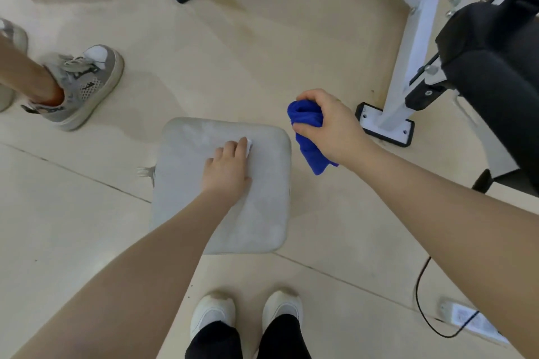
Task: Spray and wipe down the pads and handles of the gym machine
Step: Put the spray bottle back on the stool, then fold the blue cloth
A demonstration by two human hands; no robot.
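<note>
My right hand grips a bunched blue cloth in the air, just right of a grey cushioned stool. My left hand lies palm down on the stool's top. Its fingers curl over a small white object, and only an edge of that object shows. The gym machine stands at the right: a white metal frame and a black pad at the upper right. Neither hand touches the machine.
The machine's black-edged foot plate sits on the floor close to my right hand. Another person's grey sneaker is at the left. A white power strip and a black cable lie at the lower right. My white shoes are below the stool.
</note>
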